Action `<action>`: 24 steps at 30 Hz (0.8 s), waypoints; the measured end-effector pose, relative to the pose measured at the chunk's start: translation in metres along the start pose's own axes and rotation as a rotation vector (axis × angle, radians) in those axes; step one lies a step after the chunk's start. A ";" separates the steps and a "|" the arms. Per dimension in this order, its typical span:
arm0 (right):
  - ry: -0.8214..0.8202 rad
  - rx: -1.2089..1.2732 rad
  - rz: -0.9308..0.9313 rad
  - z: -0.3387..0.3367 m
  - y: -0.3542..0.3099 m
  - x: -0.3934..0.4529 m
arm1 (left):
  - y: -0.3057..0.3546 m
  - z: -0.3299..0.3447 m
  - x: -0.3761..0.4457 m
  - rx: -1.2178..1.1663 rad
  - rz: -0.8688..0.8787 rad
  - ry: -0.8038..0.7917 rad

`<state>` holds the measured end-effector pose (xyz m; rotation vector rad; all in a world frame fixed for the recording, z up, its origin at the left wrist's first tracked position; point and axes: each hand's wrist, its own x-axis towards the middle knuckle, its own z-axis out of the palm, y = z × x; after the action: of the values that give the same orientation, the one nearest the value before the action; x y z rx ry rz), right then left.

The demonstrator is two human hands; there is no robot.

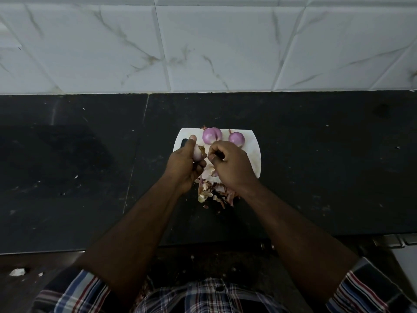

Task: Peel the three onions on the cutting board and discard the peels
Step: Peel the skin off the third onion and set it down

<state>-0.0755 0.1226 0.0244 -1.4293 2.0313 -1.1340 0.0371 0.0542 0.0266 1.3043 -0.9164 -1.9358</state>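
Observation:
Two peeled purple onions lie at the far edge of the white cutting board (256,152): one in the middle (211,135), one to its right (236,138). My left hand (185,166) grips a third, pale onion (197,152) above the board's left side. Just right of it is my right hand (230,164), its fingers curled and its fingertips close to the onion's brown end; whether they pinch a bit of skin I cannot tell. A heap of loose peels (212,190) lies on the board's near edge and spills onto the counter under my wrists.
The board sits on a black stone counter (316,168) that stretches left and right, with a marbled white tile wall (203,46) behind it. Small peel scraps dot the counter. The counter's front edge runs just below my forearms.

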 end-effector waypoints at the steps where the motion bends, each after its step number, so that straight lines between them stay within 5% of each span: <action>1: -0.004 0.014 0.015 -0.003 0.001 -0.001 | 0.001 -0.002 0.001 0.000 -0.016 0.001; 7: -0.076 0.211 0.126 -0.004 0.006 0.002 | 0.000 0.000 -0.001 0.061 -0.044 -0.038; 13: 0.067 0.263 0.266 0.006 0.004 0.004 | -0.009 0.002 0.001 0.105 0.038 -0.069; 21: 0.167 0.336 0.256 0.004 0.008 -0.001 | -0.009 -0.002 0.008 0.228 0.221 -0.038; 24: 0.091 0.326 0.228 0.000 0.009 0.004 | -0.010 -0.004 0.008 0.234 0.206 -0.077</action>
<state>-0.0818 0.1205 0.0174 -0.9779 1.9007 -1.3730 0.0374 0.0527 0.0133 1.2145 -1.2954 -1.7695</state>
